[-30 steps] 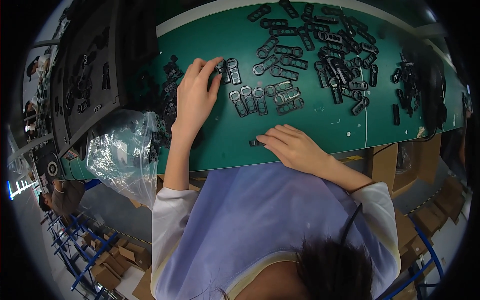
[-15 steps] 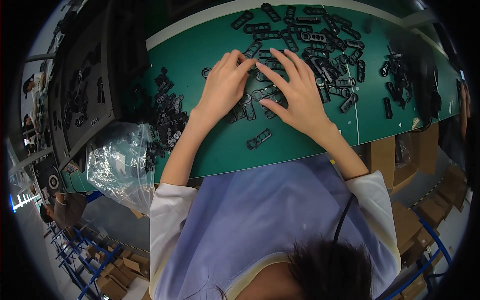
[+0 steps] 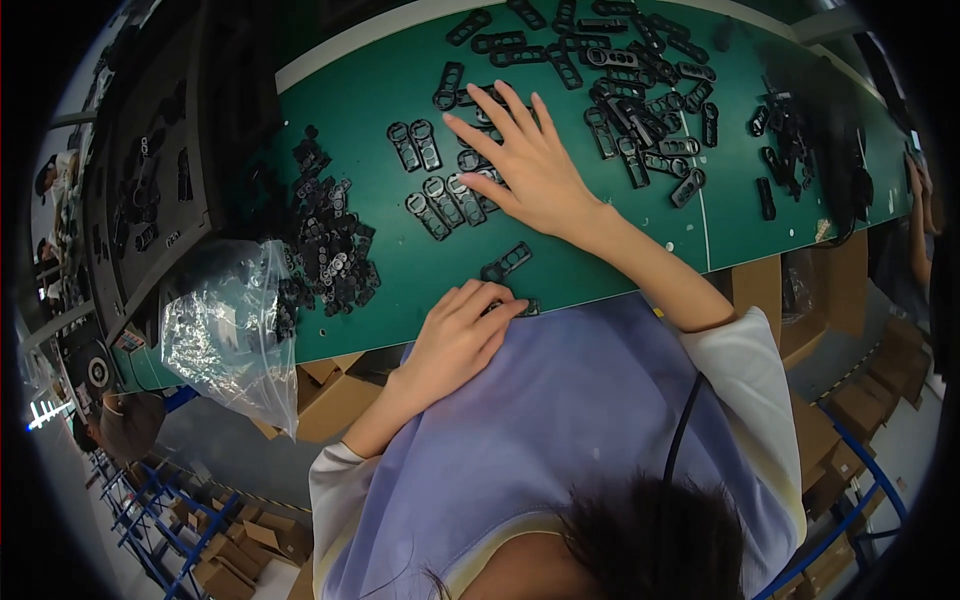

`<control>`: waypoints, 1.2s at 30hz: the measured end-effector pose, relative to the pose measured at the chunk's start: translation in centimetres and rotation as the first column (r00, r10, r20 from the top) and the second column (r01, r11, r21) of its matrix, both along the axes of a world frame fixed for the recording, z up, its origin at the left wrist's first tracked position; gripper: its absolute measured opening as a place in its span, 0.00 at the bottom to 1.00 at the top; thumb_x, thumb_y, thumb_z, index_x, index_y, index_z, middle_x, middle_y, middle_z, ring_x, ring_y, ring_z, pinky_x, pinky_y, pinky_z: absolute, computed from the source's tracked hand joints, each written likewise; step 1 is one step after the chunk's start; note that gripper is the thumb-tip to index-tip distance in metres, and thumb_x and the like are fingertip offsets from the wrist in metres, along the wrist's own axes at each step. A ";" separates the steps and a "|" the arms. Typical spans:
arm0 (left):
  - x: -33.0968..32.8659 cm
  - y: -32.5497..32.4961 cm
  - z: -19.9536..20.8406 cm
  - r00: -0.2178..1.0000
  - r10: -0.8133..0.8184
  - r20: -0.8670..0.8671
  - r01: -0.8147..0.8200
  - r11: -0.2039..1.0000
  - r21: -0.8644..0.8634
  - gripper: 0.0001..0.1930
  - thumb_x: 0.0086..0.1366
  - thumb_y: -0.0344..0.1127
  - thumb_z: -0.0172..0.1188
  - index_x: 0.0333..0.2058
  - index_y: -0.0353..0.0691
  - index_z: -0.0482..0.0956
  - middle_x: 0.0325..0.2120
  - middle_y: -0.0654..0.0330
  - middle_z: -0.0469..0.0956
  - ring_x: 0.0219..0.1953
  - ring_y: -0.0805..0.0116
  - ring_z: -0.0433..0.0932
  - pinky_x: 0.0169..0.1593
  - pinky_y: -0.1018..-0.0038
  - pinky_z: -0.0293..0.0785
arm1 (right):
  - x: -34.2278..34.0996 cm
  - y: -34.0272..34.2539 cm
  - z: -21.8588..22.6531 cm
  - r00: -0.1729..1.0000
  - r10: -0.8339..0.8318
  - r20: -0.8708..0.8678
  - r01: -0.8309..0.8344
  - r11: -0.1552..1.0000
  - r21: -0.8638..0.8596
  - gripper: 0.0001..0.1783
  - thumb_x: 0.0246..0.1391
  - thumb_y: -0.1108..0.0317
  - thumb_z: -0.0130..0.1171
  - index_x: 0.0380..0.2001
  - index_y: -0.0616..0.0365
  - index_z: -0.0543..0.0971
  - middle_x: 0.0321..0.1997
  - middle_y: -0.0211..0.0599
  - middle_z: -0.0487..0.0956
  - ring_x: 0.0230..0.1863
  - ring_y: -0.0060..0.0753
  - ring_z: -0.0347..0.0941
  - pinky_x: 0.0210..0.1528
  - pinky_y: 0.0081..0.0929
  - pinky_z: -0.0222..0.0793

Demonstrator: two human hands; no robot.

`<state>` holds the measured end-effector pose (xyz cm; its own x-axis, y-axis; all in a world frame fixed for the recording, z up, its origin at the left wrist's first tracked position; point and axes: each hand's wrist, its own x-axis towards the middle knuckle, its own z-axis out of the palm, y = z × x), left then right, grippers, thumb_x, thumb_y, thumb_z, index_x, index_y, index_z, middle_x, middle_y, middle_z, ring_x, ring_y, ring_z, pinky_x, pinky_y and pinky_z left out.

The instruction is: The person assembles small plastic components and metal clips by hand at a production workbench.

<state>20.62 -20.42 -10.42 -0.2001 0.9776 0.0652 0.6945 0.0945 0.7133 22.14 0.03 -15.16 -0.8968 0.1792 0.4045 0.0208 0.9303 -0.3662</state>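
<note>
Near the front edge of the green table, my left hand (image 3: 462,335) is closed, with its fingertips on a black plastic frame (image 3: 530,308) that it partly covers. A second black frame with round cutouts (image 3: 507,262) lies slantwise just beyond it. My right hand (image 3: 535,180) is open, its fingers spread over several black frames that it partly hides. Left of its thumb, a row of slanted frames (image 3: 440,200) lies side by side. Farther off, a pair of frames (image 3: 425,145) lies next to each other.
A loose heap of black frames (image 3: 640,110) spreads over the far right. Small black parts (image 3: 340,250) are piled at the left, beside a clear plastic bag (image 3: 230,330) hanging over the edge. Darker parts (image 3: 785,150) lie far right. Cardboard boxes (image 3: 340,400) stand below the table.
My left hand has drawn back from the frames to the table's front edge, onto a black frame. My right hand has shifted left, fingers spread. The frames at the left are now uncovered.
</note>
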 end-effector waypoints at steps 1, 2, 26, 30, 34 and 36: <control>0.3 0.0 -0.4 1.000 -0.009 0.002 0.009 1.000 0.008 0.16 0.49 0.19 0.61 0.39 0.36 0.80 0.36 0.58 0.75 0.36 0.61 0.75 0.39 0.72 0.71 | 0.6 0.2 0.5 1.000 -0.009 0.002 0.009 1.000 0.008 0.30 0.54 0.54 0.58 0.60 0.48 0.68 0.66 0.43 0.60 0.67 0.52 0.53 0.65 0.51 0.50; 0.6 0.1 -0.6 0.998 0.048 -0.044 -0.047 0.999 0.025 0.16 0.49 0.20 0.61 0.39 0.36 0.80 0.36 0.58 0.75 0.36 0.61 0.74 0.39 0.71 0.70 | 1.6 0.4 1.5 0.998 -0.048 -0.033 0.045 0.997 -0.065 0.26 0.52 0.58 0.60 0.55 0.50 0.71 0.61 0.41 0.64 0.62 0.49 0.58 0.60 0.47 0.55; -3.9 0.7 -5.4 0.908 0.324 -0.266 -0.226 0.912 0.342 0.14 0.62 0.27 0.59 0.47 0.34 0.76 0.38 0.57 0.73 0.35 0.65 0.71 0.36 0.74 0.68 | 7.6 -7.7 0.0 0.840 -0.157 -0.519 0.105 0.986 -0.129 0.07 0.41 0.71 0.60 0.28 0.57 0.77 0.34 0.35 0.70 0.40 0.34 0.70 0.39 0.30 0.67; -3.1 2.4 -5.9 0.893 0.342 -0.292 -0.245 0.914 0.323 0.14 0.62 0.29 0.59 0.47 0.34 0.75 0.40 0.56 0.73 0.38 0.64 0.73 0.38 0.72 0.69 | 7.5 -6.5 -3.6 0.898 -0.241 -0.368 0.196 0.968 -0.157 0.08 0.42 0.68 0.61 0.28 0.57 0.78 0.32 0.33 0.72 0.39 0.33 0.71 0.37 0.28 0.66; -1.2 2.3 -5.2 0.825 0.381 -0.416 -0.204 0.889 0.410 0.16 0.63 0.34 0.59 0.48 0.34 0.75 0.45 0.54 0.72 0.43 0.63 0.73 0.42 0.70 0.69 | 7.8 -5.5 -3.4 0.840 -0.227 -0.493 0.226 0.972 -0.062 0.06 0.42 0.69 0.60 0.27 0.57 0.77 0.31 0.34 0.74 0.37 0.33 0.71 0.36 0.27 0.66; -0.2 2.5 -5.1 0.736 0.427 -0.525 -0.120 0.846 0.520 0.17 0.64 0.37 0.59 0.48 0.34 0.75 0.48 0.54 0.71 0.47 0.63 0.72 0.45 0.68 0.68 | 7.9 -6.0 -3.2 0.798 -0.177 -0.577 0.090 0.980 -0.177 0.05 0.42 0.72 0.59 0.26 0.58 0.77 0.31 0.35 0.75 0.35 0.34 0.72 0.37 0.28 0.66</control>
<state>20.45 -17.93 -15.48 -0.2216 0.7205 0.6571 0.9749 0.1489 0.1656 30.05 -5.98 -18.40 -0.4578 0.3706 0.8081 -0.1181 0.8755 -0.4685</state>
